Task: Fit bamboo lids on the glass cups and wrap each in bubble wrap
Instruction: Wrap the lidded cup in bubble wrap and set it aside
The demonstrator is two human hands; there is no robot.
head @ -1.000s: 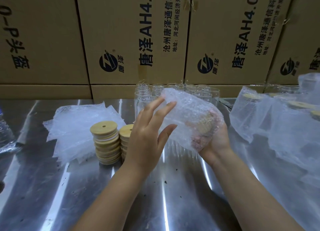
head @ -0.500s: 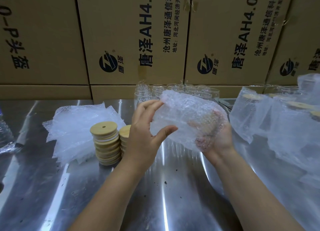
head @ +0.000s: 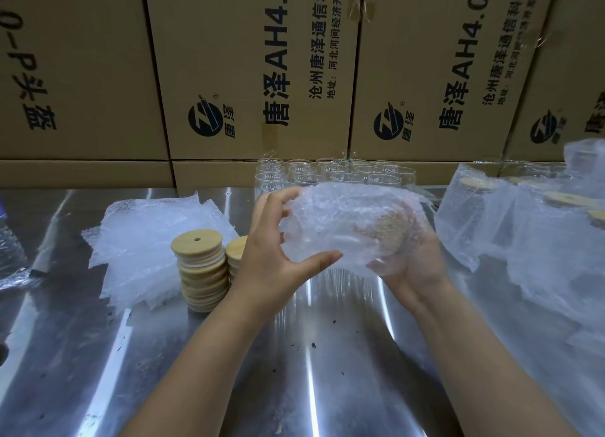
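Both hands, left hand [head: 271, 250] and right hand [head: 409, 266], clasp the wrapped cup [head: 350, 227] sideways; glass looks fragile, wrap slippery, best gripped at both ends.

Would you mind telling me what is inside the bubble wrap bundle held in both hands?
Through the bubble wrap bundle, a round bamboo lid shows at the end cupped by the right hand. The left hand grips the other end. The glass cup itself is blurred by the wrap.
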